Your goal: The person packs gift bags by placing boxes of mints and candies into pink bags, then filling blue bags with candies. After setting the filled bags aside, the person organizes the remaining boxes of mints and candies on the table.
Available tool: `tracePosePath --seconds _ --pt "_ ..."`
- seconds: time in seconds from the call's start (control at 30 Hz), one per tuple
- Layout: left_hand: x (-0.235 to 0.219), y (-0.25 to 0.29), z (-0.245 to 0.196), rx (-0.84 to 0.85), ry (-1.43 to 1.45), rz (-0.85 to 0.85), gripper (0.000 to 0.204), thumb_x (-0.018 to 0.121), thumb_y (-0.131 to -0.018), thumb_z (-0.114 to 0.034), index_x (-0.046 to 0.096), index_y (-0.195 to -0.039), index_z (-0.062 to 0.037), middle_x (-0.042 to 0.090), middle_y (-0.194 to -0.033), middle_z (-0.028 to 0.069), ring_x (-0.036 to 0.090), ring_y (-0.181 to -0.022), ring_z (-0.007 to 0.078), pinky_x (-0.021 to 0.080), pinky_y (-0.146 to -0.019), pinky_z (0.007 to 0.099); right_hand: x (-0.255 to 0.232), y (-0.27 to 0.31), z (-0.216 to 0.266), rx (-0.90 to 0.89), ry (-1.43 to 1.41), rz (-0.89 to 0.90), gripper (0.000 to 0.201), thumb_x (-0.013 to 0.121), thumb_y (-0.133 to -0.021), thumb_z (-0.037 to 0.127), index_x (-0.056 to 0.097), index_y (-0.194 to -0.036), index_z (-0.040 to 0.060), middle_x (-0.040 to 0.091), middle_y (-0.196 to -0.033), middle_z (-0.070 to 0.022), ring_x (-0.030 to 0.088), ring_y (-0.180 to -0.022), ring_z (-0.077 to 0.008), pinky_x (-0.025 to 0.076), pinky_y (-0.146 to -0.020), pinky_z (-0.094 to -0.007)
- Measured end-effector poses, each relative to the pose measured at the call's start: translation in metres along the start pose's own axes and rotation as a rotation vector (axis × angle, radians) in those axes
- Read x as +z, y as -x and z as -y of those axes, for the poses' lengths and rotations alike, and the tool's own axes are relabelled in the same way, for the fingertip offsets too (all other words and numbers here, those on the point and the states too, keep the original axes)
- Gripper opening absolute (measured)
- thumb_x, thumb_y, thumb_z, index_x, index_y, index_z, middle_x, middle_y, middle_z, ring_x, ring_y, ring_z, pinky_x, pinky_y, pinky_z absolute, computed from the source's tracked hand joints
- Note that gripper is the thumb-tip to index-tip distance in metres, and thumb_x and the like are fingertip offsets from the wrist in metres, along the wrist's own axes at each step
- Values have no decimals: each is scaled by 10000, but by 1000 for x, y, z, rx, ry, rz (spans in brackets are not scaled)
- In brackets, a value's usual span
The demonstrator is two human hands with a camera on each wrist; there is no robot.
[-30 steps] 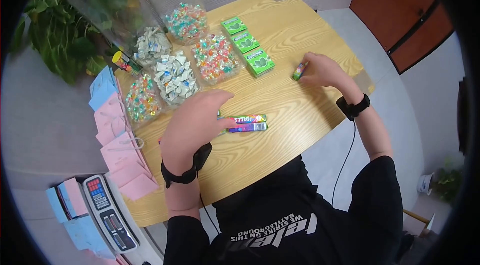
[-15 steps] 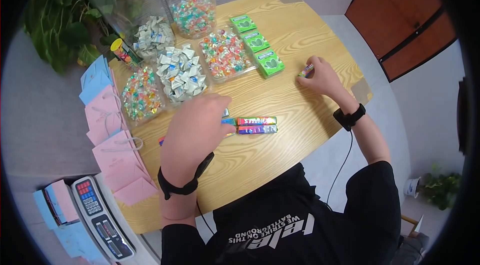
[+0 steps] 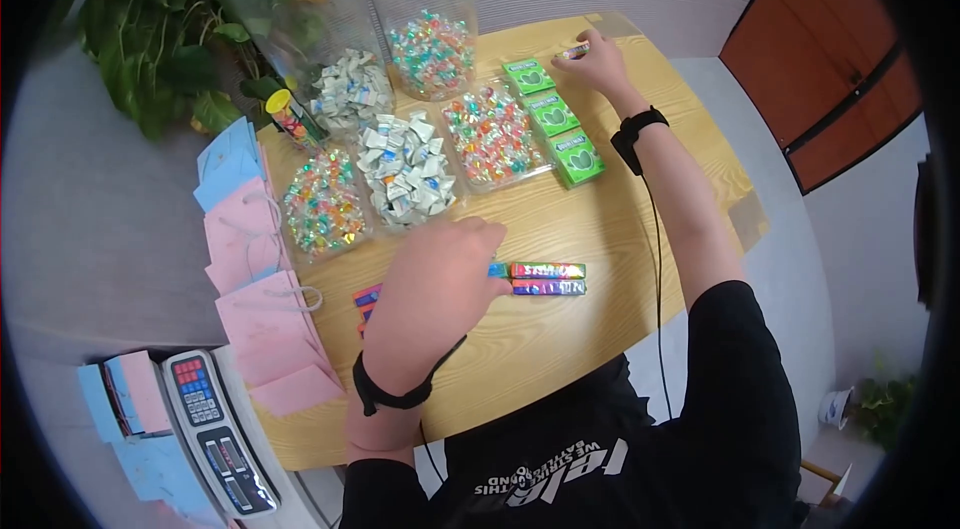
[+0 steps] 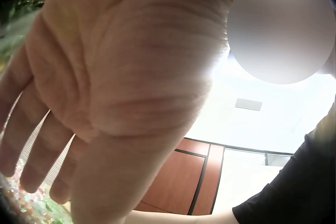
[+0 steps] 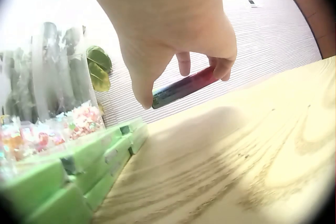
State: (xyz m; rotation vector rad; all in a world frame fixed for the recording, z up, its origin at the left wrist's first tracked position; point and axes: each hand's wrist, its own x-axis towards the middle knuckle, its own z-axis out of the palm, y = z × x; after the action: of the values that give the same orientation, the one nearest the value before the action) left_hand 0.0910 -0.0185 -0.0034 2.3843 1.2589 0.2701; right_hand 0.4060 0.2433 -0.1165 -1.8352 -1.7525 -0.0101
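Observation:
My right hand point(image 3: 603, 69) pinches the two ends of a small colourful candy stick point(image 3: 574, 52) beside the farthest green box point(image 3: 528, 77). In the right wrist view the stick point(image 5: 184, 88) is held between thumb and fingers just above the wood, with a shadow below. My left hand point(image 3: 435, 289) hovers over or rests by candy sticks near the table's front; which, I cannot tell. To its right lie a red-green stick point(image 3: 548, 270) and a purple stick point(image 3: 548, 287), side by side; more sticks are partly hidden under it. Its fingers look extended in the left wrist view.
Clear trays of wrapped candies point(image 3: 490, 134) and white packets point(image 3: 405, 169) stand left of the green boxes. A yellow-capped tube point(image 3: 292, 117) is behind them. Pink bags point(image 3: 262, 319) line the left edge, next to a scale point(image 3: 220, 429). Bare wood point(image 3: 660, 129) shows at right.
My right hand has carried the candy stick away from me, from the table's right side to beside the farthest green box. The left hand stays by the sticks; the head view has shifted.

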Motion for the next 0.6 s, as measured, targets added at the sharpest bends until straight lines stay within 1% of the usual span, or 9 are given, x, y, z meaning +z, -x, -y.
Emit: tracePosePath --seconds 0.07,0.1,0.17,0.27,0.33,0.4,0.5,0.57,0.6 --pt "0 -1 1 5 13 2 411 759 -712 -163 615 -1065 -9 634 -954 162 613 -887 338 476 -771 431 13 -4 -2 88 -12 151 730 745 -651 553 604 -1136 25 597 -1115 -211 596 -1029 -347 494 -891 -399" --pt "0 -1 1 1 12 0 410 759 -712 -162 615 -1063 -8 634 -947 161 612 -888 339 476 -771 430 18 -6 -5 86 -16 151 730 745 -651 553 604 -1136 25 597 -1115 -211 596 -1029 -347 494 -891 -399" --pt "3 -2 3 -1 16 5 409 758 -712 -162 614 -1062 -7 634 -941 161 611 -888 339 476 -771 429 15 1 -1 137 147 259 732 732 -661 570 606 -1162 51 589 -1151 -202 582 -1078 -341 489 -901 -399" --pt "6 -3 5 46 10 -56 410 760 -707 -161 615 -1059 -7 636 -943 155 609 -892 341 475 -775 427 9 1 0 162 157 322 784 725 -657 599 582 -1223 76 589 -1155 -197 567 -1119 -333 484 -914 -400" --pt "4 -4 2 36 -1 1 414 758 -705 -158 617 -1065 -11 639 -953 151 607 -897 343 475 -785 425 9 1 -1 148 171 308 814 718 -655 619 565 -1250 85 586 -1165 -204 562 -1128 -339 481 -919 -404" --pt "4 -2 1 37 -7 -11 406 757 -704 -154 619 -1058 -12 639 -949 147 607 -897 341 475 -788 425 9 1 -3 130 180 297 845 712 -653 638 547 -1277 94 583 -1174 -211 556 -1138 -346 478 -923 -408" --pt "9 -1 1 35 -13 -19 384 754 -700 -148 628 -1038 -15 637 -935 141 606 -897 337 476 -788 422 6 3 -14 35 75 255 873 715 -648 654 525 -1300 106 591 -1178 -216 568 -1109 -354 472 -931 -413" --pt "19 -6 5 22 8 5 369 752 -699 -145 633 -1024 -16 636 -925 139 606 -898 334 477 -786 418 -3 3 -24 -6 48 143 777 713 -716 589 532 -1284 92 633 -1107 -211 586 -1077 -358 472 -923 -426" --pt "27 -9 10 24 -19 12 325 751 -696 -142 641 -974 -14 635 -914 138 604 -891 331 477 -782 416 -9 18 -32 9 54 182 777 713 -716 589 532 -1284 92 633 -1107 -211 586 -1077 -358 472 -923 -426"
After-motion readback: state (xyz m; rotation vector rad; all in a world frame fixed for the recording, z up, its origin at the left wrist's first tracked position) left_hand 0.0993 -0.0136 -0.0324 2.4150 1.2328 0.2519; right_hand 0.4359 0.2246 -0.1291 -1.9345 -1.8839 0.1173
